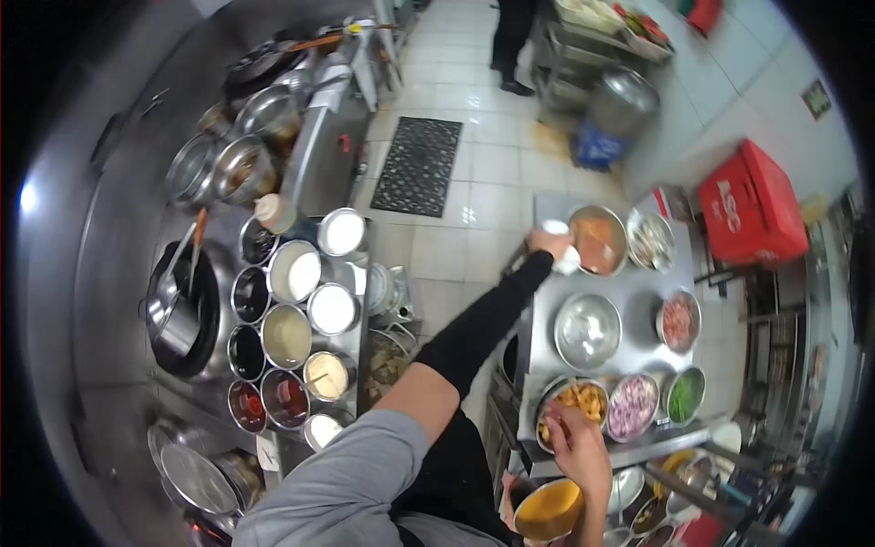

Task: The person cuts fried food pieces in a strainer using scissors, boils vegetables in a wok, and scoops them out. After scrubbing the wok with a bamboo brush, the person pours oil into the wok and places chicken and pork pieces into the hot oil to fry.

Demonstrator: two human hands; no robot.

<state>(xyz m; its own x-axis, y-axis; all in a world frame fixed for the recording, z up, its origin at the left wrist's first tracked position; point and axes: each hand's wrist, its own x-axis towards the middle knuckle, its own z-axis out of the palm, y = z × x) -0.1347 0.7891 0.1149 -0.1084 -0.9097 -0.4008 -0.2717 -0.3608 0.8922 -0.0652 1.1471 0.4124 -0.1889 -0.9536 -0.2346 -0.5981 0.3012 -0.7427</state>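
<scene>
My left hand (550,244), at the end of a black sleeve, is closed around a white cloth (567,263). It is at the table's far left corner, beside a steel bowl with an orange liquid and a paler piece (597,239). My right hand (583,451) reaches over a bowl of orange-brown food chunks (583,397) at the near edge. Its fingers are bent together, and what they hold, if anything, is hidden. Close by stand a bowl of chopped purple onion (633,407) and a bowl of chopped greens (685,397).
An empty steel bowl (588,330) and a bowl of pink pieces (679,322) share the steel table (638,301). Several steel pots of sauces and powders (286,335) stand left, near a black wok (196,337). A red box (752,205) hangs right. Another person's legs (514,41) show ahead.
</scene>
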